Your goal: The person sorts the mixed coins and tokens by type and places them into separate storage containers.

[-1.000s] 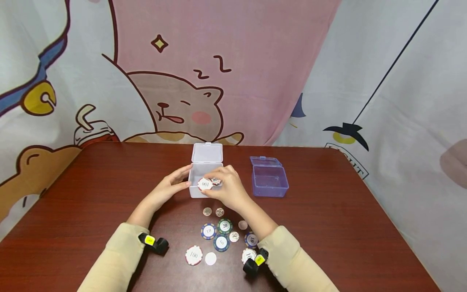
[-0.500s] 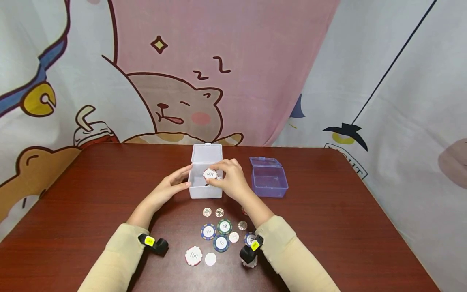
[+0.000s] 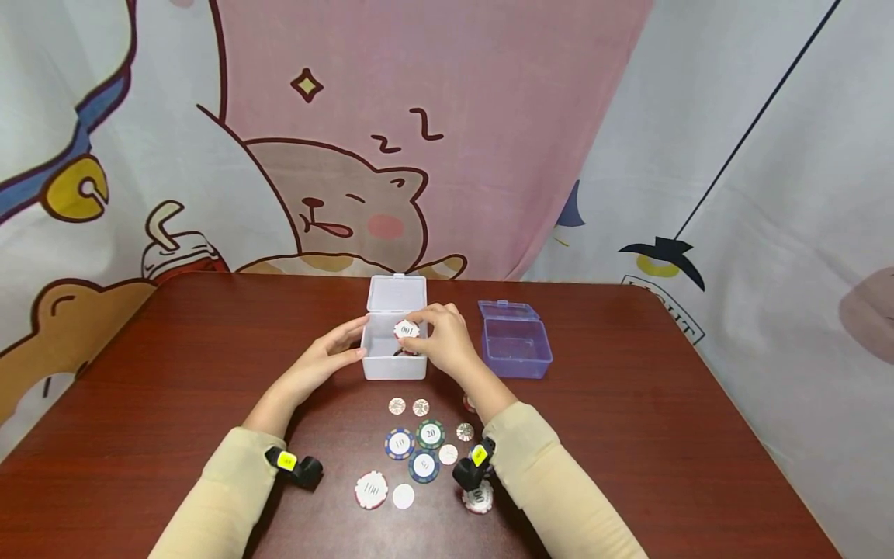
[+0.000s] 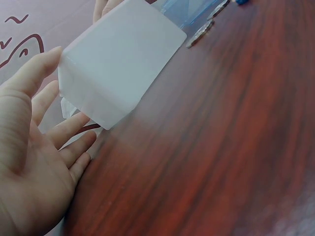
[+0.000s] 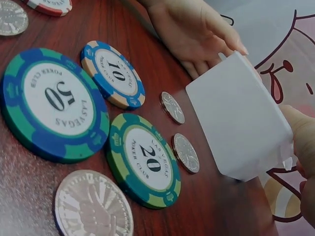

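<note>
An uncovered white plastic box (image 3: 394, 368) stands on the table with its lid (image 3: 396, 293) raised behind it. My left hand (image 3: 327, 353) rests on the box's left wall with thumb and fingers spread. In the left wrist view, the thumb of that left hand (image 4: 29, 142) touches a corner of the box (image 4: 118, 59). My right hand (image 3: 447, 341) pinches a white poker chip (image 3: 407, 330) marked 100 above the right part of the box's inside. Something dark shows just below this chip; I cannot tell what it is. In the right wrist view the chip is hidden.
A translucent purple box (image 3: 517, 365), lid raised, stands to the right. Before the white box lie a green 20 chip (image 3: 430, 434), blue chips (image 3: 400, 443), a 100 chip (image 3: 371, 490), a partly covered white chip (image 3: 478, 498) and several coins (image 3: 396, 406).
My right hand has carried the 100 chip up and to the right, from the box's front to over its inside. The left hand stays on the box's left wall.
</note>
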Demonstrator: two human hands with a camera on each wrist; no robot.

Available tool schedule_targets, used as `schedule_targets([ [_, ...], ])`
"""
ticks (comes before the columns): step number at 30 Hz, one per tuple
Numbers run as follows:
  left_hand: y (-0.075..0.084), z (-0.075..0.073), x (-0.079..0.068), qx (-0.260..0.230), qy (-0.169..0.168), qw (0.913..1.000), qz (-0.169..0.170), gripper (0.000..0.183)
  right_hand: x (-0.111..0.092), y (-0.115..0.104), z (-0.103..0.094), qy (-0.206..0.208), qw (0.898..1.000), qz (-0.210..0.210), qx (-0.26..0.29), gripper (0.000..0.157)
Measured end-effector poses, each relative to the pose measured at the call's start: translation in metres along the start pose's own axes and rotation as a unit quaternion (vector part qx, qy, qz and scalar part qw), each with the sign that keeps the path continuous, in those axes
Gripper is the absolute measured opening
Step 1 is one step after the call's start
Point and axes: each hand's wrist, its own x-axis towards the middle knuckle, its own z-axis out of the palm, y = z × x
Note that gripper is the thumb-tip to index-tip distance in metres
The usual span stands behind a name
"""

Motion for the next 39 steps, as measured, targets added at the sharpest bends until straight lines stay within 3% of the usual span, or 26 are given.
schedule_targets([
  [6, 0.0, 0.0, 0.0, 0.002, -0.001, 1.0, -0.001, 0.056, 0.0, 0.001, 0.001, 0.0, 1.0, 0.008, 0.009, 0.037],
  [19, -0.001, 0.0, 0.001, 0.006, -0.001, 1.0, -0.004, 0.057, 0.0, -0.002, 0.0, -0.009, 0.999, 0.022, -0.026, 0.041],
  [32, -0.001, 0.0, 0.001, 0.01, 0.0, 1.0, -0.001, 0.056, -0.015, 0.0, -0.007, 0.023, 0.998, 0.0, 0.062, 0.039],
  [39, 0.0, 0.0, 0.0, 0.007, -0.001, 1.0, -0.002, 0.056, -0.029, -0.002, -0.013, 0.021, 0.993, -0.018, 0.111, 0.039],
])
